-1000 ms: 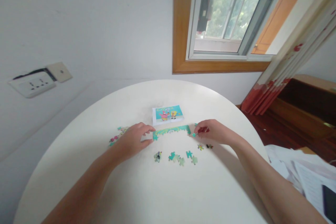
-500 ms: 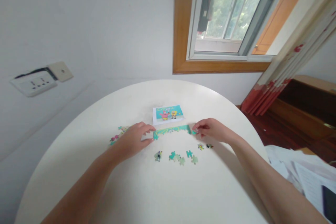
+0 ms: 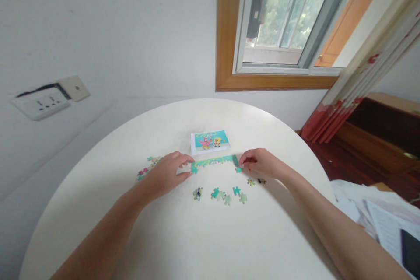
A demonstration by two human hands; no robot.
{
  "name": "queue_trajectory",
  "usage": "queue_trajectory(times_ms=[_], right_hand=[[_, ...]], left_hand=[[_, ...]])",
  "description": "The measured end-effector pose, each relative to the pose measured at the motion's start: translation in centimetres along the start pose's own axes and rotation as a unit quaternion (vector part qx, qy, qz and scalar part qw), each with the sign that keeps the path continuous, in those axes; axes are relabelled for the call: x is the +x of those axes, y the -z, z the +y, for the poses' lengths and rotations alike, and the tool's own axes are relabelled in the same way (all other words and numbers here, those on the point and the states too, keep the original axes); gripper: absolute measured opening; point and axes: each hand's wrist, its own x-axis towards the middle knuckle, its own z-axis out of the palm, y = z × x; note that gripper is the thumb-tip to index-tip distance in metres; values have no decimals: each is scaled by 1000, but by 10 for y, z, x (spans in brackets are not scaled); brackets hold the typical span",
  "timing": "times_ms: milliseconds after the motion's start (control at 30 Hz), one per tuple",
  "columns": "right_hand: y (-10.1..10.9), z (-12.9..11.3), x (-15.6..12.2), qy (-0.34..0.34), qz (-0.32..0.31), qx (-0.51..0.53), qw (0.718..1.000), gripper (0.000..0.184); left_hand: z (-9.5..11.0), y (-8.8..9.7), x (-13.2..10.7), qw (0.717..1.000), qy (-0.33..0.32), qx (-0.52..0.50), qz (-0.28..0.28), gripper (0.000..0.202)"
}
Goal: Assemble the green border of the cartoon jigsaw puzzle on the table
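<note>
A joined strip of teal jigsaw pieces (image 3: 215,162) lies on the round white table (image 3: 183,232). My left hand (image 3: 167,173) pinches the strip's left end between thumb and forefinger. My right hand (image 3: 260,162) is closed on a small teal puzzle piece (image 3: 238,169) and presses it against the strip's right end. Several loose pieces (image 3: 226,195) lie just in front of the strip, two more (image 3: 256,181) by my right wrist. More pieces (image 3: 146,169) sit behind my left hand.
A puzzle box with a cartoon picture (image 3: 210,141) lies beyond the strip. The wall with a socket (image 3: 41,104) is at the left, a window (image 3: 282,22) and curtain (image 3: 357,83) at the back right. Papers and a dark device (image 3: 393,227) lie at the right.
My right hand has brought the small teal piece left and slightly up, from just off the strip's right end to touching it. My left hand has stayed on the strip's left end.
</note>
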Motion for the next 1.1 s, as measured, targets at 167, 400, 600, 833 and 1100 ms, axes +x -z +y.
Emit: queue_trajectory(times_ms=[167, 400, 600, 833, 1100], right_hand=[[1, -2, -2, 14, -19, -27, 999, 21], [14, -13, -12, 32, 31, -139, 989, 31], [10, -12, -16, 15, 11, -177, 984, 21], [3, -17, -14, 1, 1, -172, 985, 21], [4, -14, -13, -23, -18, -175, 984, 11]], left_hand=[[0, 0, 0, 1000, -3, 4, 0, 33], [0, 0, -1, 1000, 0, 3, 0, 33], [5, 3, 0, 1000, 6, 7, -9, 35], [2, 1, 0, 1000, 4, 5, -5, 34], [1, 2, 0, 1000, 2, 12, -14, 35]])
